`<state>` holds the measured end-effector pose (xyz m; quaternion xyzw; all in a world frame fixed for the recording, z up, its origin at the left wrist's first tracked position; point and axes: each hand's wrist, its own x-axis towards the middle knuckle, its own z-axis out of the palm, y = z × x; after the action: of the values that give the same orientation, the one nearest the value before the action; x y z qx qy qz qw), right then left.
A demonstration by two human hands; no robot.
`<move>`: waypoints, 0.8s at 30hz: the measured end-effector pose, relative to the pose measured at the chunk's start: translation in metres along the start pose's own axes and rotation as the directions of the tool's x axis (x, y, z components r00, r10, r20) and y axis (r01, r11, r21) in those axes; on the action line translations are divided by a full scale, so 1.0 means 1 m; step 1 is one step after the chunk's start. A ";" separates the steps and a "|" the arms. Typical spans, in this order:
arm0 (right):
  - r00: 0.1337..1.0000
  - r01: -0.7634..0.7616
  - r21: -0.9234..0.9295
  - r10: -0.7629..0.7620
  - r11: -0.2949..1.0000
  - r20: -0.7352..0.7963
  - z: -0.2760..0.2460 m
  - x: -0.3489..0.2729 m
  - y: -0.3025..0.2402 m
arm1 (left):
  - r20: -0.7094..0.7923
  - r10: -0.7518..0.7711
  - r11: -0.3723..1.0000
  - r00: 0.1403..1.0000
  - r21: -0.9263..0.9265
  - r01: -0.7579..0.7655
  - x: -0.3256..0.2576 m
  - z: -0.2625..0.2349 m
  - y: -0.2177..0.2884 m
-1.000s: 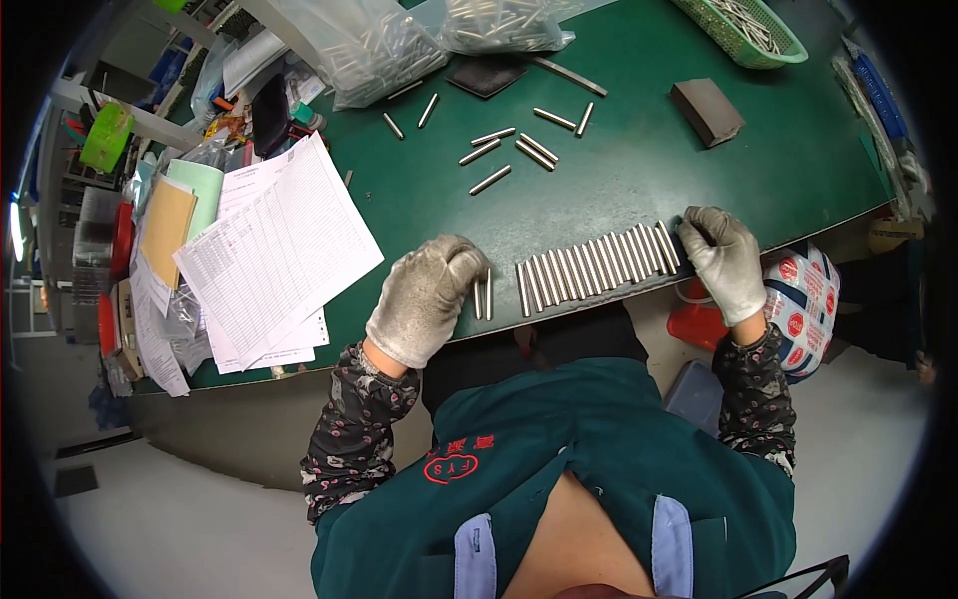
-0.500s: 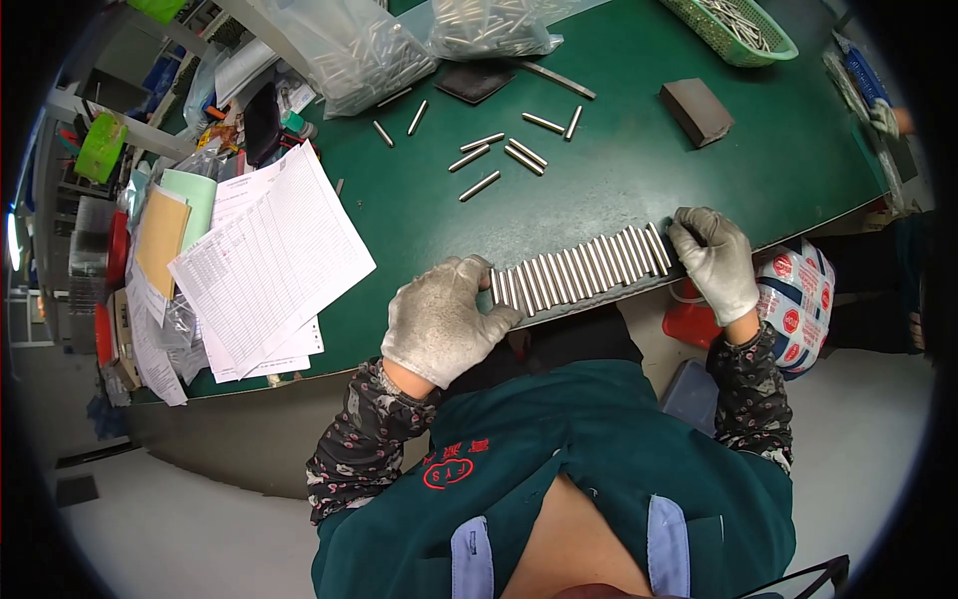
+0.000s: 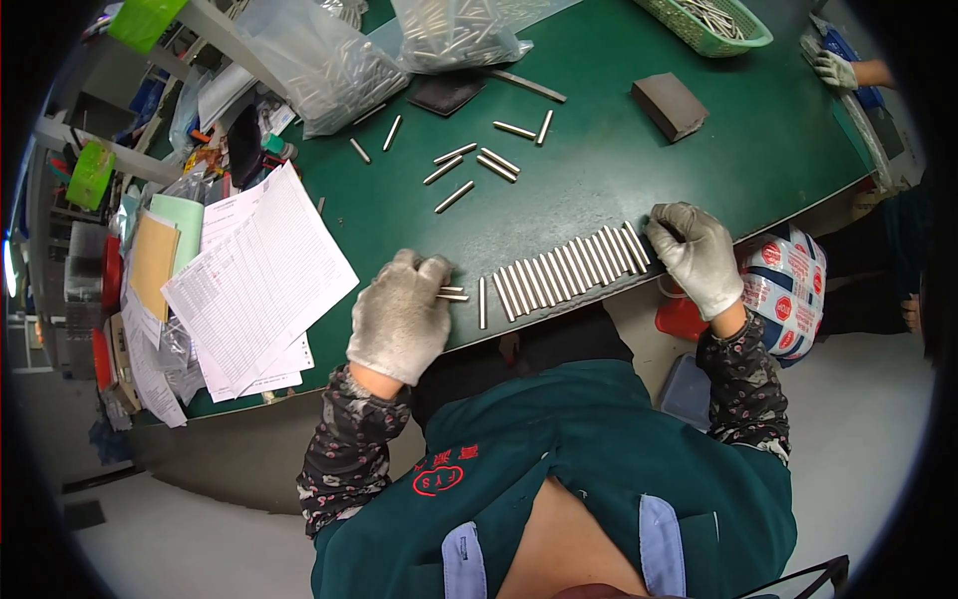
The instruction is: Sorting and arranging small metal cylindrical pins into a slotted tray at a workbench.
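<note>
Many short polished metal pins lie side by side in a row (image 3: 569,270) along the near edge of the green table. One single pin (image 3: 482,302) stands slightly apart at the row's left end. My left hand (image 3: 402,317), in a greyish white glove, is closed left of it, with two pins (image 3: 453,294) sticking out sideways from under its fingers. At the row's right end, my gloved right hand (image 3: 696,262) has its fingers curled in beside the last pin; anything inside them is hidden. Several loose pins (image 3: 454,197) are scattered farther back.
A dark block (image 3: 671,106) sits back right, near a green basket (image 3: 740,45) of metal pieces. Plastic bags of pins (image 3: 319,70) stand at the back. Printed papers (image 3: 264,270) cover the left side. A co-worker's gloved hand (image 3: 836,70) is at far right.
My left hand has moved left, away from the row's end, and two pins now show at its fingers. One pin now lies apart from the row. The right hand stays by the row's right end.
</note>
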<state>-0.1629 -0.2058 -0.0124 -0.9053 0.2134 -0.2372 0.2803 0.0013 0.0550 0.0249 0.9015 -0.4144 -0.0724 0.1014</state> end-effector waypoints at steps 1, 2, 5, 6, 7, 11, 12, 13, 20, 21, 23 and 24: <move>1.000 0.015 0.002 -0.015 1.000 0.005 0.000 0.001 0.000 | -0.010 0.038 0.999 0.999 -0.019 -0.038 0.000 0.000 -0.004; 1.000 0.017 -0.001 -0.017 1.000 0.012 0.001 0.001 0.001 | -0.008 0.067 0.997 0.998 -0.043 -0.067 0.001 0.001 -0.006; 0.999 0.014 -0.019 -0.014 1.000 0.039 0.003 0.005 0.000 | -0.038 0.226 0.968 0.974 -0.105 -0.228 0.005 0.007 -0.004; 0.999 -0.002 -0.018 0.003 1.000 0.052 0.003 0.006 -0.003 | -0.052 0.293 0.947 0.955 -0.120 -0.297 0.007 0.009 -0.004; 0.998 0.001 0.008 -0.002 1.000 0.060 0.004 0.007 -0.004 | -0.057 0.301 0.944 0.952 -0.123 -0.306 0.009 0.011 -0.003; 0.968 -0.087 0.038 0.075 0.995 0.240 -0.011 0.015 -0.014 | -0.092 0.376 0.901 0.922 -0.193 -0.387 0.012 0.011 0.002; 0.966 -0.049 0.121 0.016 0.991 0.257 -0.014 0.014 -0.013 | -0.106 0.332 0.904 0.937 -0.250 -0.348 0.010 0.009 0.002; 0.953 0.166 -0.005 -0.159 0.986 0.256 -0.016 0.013 -0.005 | -0.127 0.295 0.896 0.947 -0.306 -0.321 0.012 0.008 0.002; 0.811 0.340 0.026 -0.307 0.940 0.498 -0.005 0.020 -0.019 | -0.023 0.345 0.912 0.938 -0.227 -0.341 -0.001 0.020 0.006; 0.789 0.353 0.038 -0.320 0.935 0.525 -0.002 0.019 -0.019 | 0.004 0.314 0.919 0.949 -0.253 -0.303 -0.003 0.021 0.004; 0.766 0.363 0.059 -0.333 0.930 0.550 0.000 0.017 -0.019 | -0.008 0.325 0.915 0.946 -0.251 -0.316 -0.001 0.023 0.004; 0.773 0.356 0.052 -0.325 0.933 0.545 -0.002 0.019 -0.019 | -0.025 0.319 0.915 0.947 -0.253 -0.315 0.000 0.023 0.005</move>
<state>-0.1442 -0.2024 0.0065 -0.9656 -0.0360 -0.0109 0.2572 -0.0072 0.0492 0.0041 0.8014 -0.5431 -0.1149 0.2227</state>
